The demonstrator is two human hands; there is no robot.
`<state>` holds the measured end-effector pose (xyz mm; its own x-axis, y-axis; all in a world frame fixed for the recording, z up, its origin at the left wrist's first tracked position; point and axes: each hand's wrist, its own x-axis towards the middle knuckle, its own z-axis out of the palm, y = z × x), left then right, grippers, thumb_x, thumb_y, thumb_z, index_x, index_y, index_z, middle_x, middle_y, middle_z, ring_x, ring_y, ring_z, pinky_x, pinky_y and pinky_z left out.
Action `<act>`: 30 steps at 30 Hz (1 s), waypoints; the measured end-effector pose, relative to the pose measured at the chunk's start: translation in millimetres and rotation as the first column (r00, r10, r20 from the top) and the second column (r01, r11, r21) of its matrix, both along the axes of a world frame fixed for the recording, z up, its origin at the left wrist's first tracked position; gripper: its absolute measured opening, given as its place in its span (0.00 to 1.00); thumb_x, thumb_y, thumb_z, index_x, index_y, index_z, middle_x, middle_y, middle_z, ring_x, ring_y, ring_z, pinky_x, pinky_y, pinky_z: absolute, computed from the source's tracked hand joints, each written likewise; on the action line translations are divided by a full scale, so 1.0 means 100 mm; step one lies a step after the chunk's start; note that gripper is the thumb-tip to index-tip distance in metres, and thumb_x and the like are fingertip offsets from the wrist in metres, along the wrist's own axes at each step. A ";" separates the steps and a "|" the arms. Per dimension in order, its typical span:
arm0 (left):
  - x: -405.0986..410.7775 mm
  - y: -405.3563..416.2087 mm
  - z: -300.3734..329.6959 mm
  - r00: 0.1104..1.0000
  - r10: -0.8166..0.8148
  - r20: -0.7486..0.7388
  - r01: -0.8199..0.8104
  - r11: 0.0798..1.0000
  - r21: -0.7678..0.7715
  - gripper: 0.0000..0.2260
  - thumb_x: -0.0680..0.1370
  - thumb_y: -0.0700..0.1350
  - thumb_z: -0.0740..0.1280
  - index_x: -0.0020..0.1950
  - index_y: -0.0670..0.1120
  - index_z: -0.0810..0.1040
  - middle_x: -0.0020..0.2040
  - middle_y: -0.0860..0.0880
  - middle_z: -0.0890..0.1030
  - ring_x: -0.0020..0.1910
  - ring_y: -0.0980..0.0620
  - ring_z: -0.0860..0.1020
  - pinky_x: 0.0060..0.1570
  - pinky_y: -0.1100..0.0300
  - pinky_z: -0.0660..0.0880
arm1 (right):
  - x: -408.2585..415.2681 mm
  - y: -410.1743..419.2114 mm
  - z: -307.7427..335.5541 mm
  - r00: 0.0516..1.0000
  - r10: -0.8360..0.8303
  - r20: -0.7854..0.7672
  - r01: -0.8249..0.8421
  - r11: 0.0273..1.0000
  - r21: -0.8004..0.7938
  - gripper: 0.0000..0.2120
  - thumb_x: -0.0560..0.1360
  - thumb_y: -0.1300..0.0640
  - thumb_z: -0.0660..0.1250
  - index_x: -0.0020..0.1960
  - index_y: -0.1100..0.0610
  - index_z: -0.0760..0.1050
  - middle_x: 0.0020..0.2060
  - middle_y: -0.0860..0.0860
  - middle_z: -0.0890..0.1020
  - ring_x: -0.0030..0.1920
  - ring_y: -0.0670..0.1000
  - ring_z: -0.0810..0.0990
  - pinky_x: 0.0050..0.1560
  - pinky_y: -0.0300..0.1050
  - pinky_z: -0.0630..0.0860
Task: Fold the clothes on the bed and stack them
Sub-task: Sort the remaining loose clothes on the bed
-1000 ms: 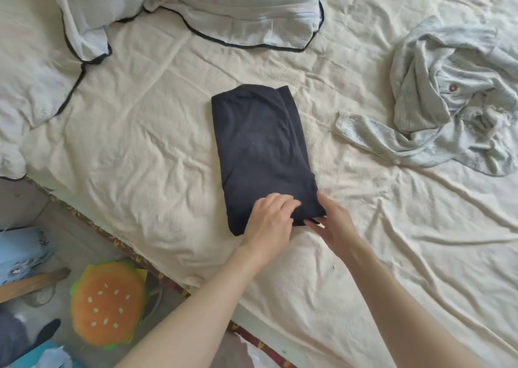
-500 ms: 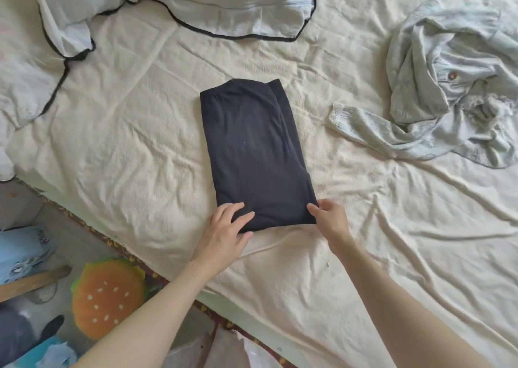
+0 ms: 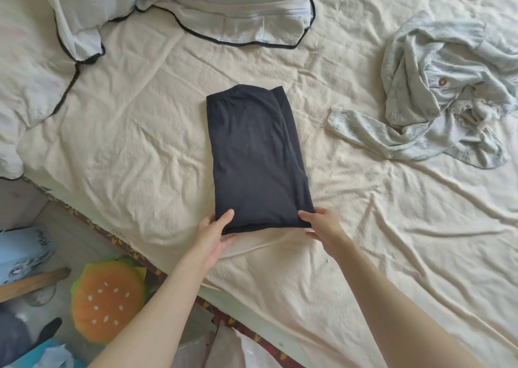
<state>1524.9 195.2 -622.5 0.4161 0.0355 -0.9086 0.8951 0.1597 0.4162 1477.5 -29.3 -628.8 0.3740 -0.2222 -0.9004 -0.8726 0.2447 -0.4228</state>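
Off the bed's near-left edge, on the floor, a burger-shaped cushion (image 3: 108, 300) is seen, with a wooden handle (image 3: 33, 282) lying to its left and a pale blue box (image 3: 21, 248) beyond that; at the bed's far-left corner two white pillows with black piping (image 3: 224, 6) are propped, one overlapping the other. The cream bedsheet (image 3: 126, 143) is heavily creased. Near the middle of the bed, close to its near edge, a folded black garment (image 3: 255, 157) is laid as a long rectangle (its far end shows a second layer peeking out on the right side); its near end is held at both corners. The near-left corner is pinched by the left hand (image 3: 215, 234), thumb on top of the fabric and fingers tucked beneath; the near-right corner is gripped likewise by the right hand (image 3: 322, 227), thumb laid over the cloth and the fingers below it. Well apart, toward the bed's far-right corner, a crumpled pale patterned shirt (image 3: 448, 93) is heaped unfolded, one sleeve stretched out toward the black garment without touching it; a brown button is visible on it.
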 end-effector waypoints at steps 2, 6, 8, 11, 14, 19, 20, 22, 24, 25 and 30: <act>-0.05 0.11 0.07 1.000 -0.011 0.012 0.011 1.000 0.003 0.17 0.76 0.40 0.69 0.64 0.41 0.71 0.63 0.46 0.76 0.62 0.44 0.75 0.55 0.48 0.76 | -0.10 0.06 0.07 0.996 0.089 0.005 -0.089 0.996 -0.019 0.03 0.76 0.61 0.65 0.49 0.57 0.76 0.47 0.51 0.81 0.47 0.48 0.78 0.41 0.41 0.75; -0.25 0.43 0.16 0.994 -0.114 0.005 0.113 0.993 0.040 0.17 0.77 0.38 0.67 0.66 0.40 0.71 0.61 0.44 0.77 0.58 0.46 0.77 0.53 0.51 0.76 | -0.43 0.31 0.16 0.957 0.286 -0.047 -0.288 0.957 -0.038 0.04 0.75 0.62 0.66 0.50 0.60 0.77 0.47 0.56 0.81 0.45 0.54 0.80 0.42 0.43 0.76; -0.38 0.62 0.20 0.980 -0.199 -0.006 0.199 0.977 0.079 0.15 0.78 0.38 0.66 0.64 0.41 0.72 0.59 0.46 0.79 0.54 0.49 0.79 0.48 0.56 0.77 | -0.65 0.50 0.17 0.930 0.355 -0.097 -0.357 0.934 -0.008 0.03 0.75 0.62 0.66 0.48 0.62 0.77 0.42 0.55 0.80 0.40 0.51 0.77 0.36 0.39 0.73; -0.46 0.92 0.27 0.962 -0.275 0.002 0.272 0.952 0.141 0.11 0.78 0.38 0.67 0.60 0.44 0.75 0.53 0.49 0.80 0.46 0.55 0.82 0.37 0.62 0.78 | -0.89 0.74 0.16 0.910 0.370 -0.186 -0.367 0.929 0.053 0.05 0.76 0.64 0.64 0.41 0.61 0.76 0.35 0.53 0.78 0.35 0.50 0.75 0.37 0.40 0.74; -0.24 1.19 0.34 0.956 -0.282 0.077 0.257 0.937 0.239 0.13 0.77 0.38 0.67 0.61 0.45 0.74 0.52 0.52 0.80 0.47 0.56 0.81 0.37 0.64 0.77 | -0.84 0.74 0.13 0.923 0.342 -0.179 -0.347 0.938 0.002 0.08 0.76 0.64 0.61 0.40 0.62 0.75 0.34 0.55 0.77 0.34 0.51 0.74 0.38 0.42 0.72; 0.36 1.55 0.40 0.952 -0.162 0.260 0.058 0.929 0.365 0.16 0.76 0.39 0.69 0.63 0.46 0.73 0.57 0.49 0.78 0.53 0.52 0.78 0.45 0.60 0.75 | -0.27 0.47 0.17 0.920 0.388 -0.045 -0.384 0.875 -0.296 0.11 0.80 0.56 0.59 0.56 0.61 0.75 0.43 0.55 0.82 0.43 0.53 0.80 0.45 0.47 0.76; 0.45 1.60 0.40 0.947 -0.110 0.301 -0.007 0.932 0.363 0.17 0.75 0.40 0.70 0.63 0.46 0.72 0.58 0.49 0.78 0.54 0.51 0.78 0.47 0.59 0.75 | -0.12 0.42 0.19 0.905 0.424 -0.031 -0.404 0.835 -0.375 0.14 0.80 0.54 0.59 0.59 0.62 0.74 0.46 0.56 0.82 0.48 0.55 0.80 0.49 0.49 0.77; 0.56 1.68 0.38 0.933 -0.002 0.359 -0.130 0.930 0.344 0.20 0.75 0.41 0.71 0.65 0.46 0.70 0.60 0.49 0.77 0.57 0.50 0.77 0.50 0.58 0.75 | 0.18 0.34 0.20 0.872 0.490 0.001 -0.422 0.752 -0.505 0.17 0.80 0.51 0.58 0.61 0.62 0.74 0.53 0.56 0.82 0.52 0.55 0.79 0.53 0.49 0.75; 0.56 1.72 0.29 0.931 0.117 0.347 -0.223 0.933 0.283 0.24 0.75 0.43 0.71 0.69 0.45 0.67 0.62 0.47 0.76 0.58 0.49 0.77 0.49 0.57 0.75 | 0.45 0.30 0.19 0.842 0.538 0.044 -0.417 0.699 -0.581 0.18 0.80 0.49 0.58 0.62 0.61 0.72 0.54 0.55 0.81 0.49 0.52 0.78 0.50 0.45 0.73; 0.52 1.71 0.24 0.938 0.157 0.308 -0.238 0.940 0.244 0.25 0.76 0.44 0.70 0.70 0.44 0.66 0.63 0.46 0.76 0.59 0.48 0.77 0.48 0.57 0.75 | 0.57 0.30 0.17 0.829 0.555 0.062 -0.415 0.688 -0.595 0.18 0.79 0.49 0.58 0.63 0.60 0.71 0.54 0.55 0.80 0.48 0.51 0.77 0.49 0.45 0.73; 0.20 1.60 -0.03 0.991 0.055 0.125 -0.084 0.967 0.241 0.26 0.75 0.56 0.69 0.69 0.48 0.69 0.63 0.51 0.76 0.60 0.48 0.76 0.57 0.48 0.74 | 1.15 0.40 0.03 0.744 0.663 0.079 -0.470 0.604 -0.643 0.24 0.78 0.44 0.59 0.68 0.58 0.67 0.61 0.55 0.76 0.59 0.54 0.75 0.56 0.47 0.73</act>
<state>1544.4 355.3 -625.9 0.5073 0.2837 -0.8137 0.8284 0.0996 0.5512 1592.6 10.3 -626.2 0.8103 -0.2836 -0.5129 -0.5635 -0.6176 -0.5486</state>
